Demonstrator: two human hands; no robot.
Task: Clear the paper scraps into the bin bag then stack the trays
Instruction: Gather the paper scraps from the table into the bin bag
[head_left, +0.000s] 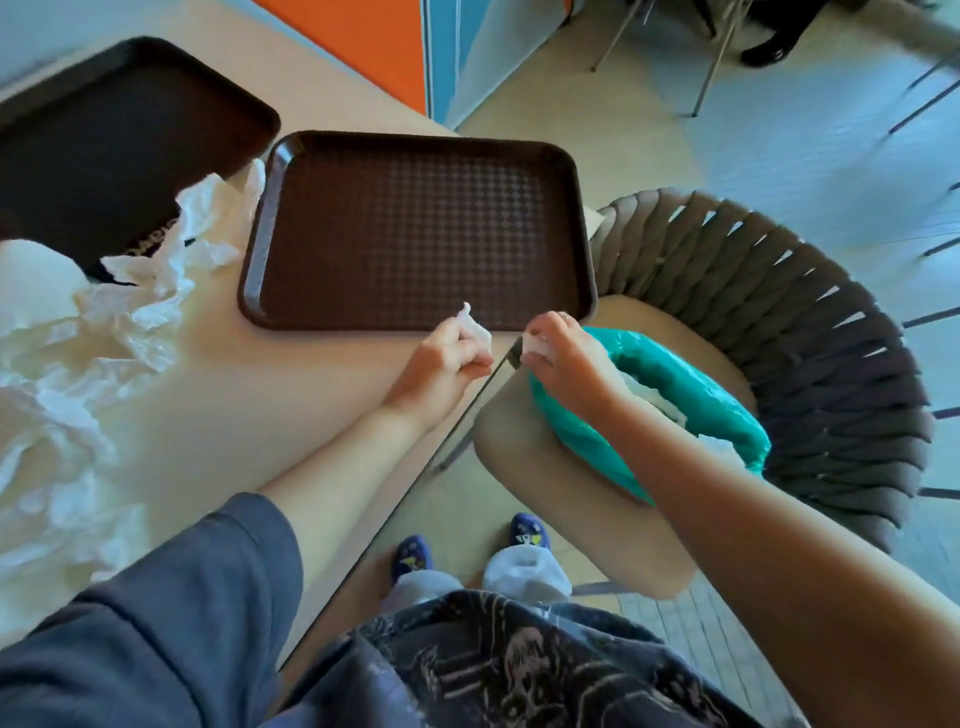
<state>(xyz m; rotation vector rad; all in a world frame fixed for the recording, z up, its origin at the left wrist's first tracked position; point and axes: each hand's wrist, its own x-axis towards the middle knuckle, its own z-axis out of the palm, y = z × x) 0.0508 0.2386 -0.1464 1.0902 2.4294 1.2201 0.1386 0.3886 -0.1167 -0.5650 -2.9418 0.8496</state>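
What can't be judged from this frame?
- Head view: the far tray is cut by the left edge and partly covered by crumpled paper.
- How full the bin bag is: the right hand and forearm cover its opening.
- How far the paper pile runs: left edge.

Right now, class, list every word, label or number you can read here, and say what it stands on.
None reads clearly.
Far tray: pale lettering near its paper-covered corner, too blurred to read.
Right slipper: a printed mark, too small to read.
Dark top: a printed pattern, no legible words.
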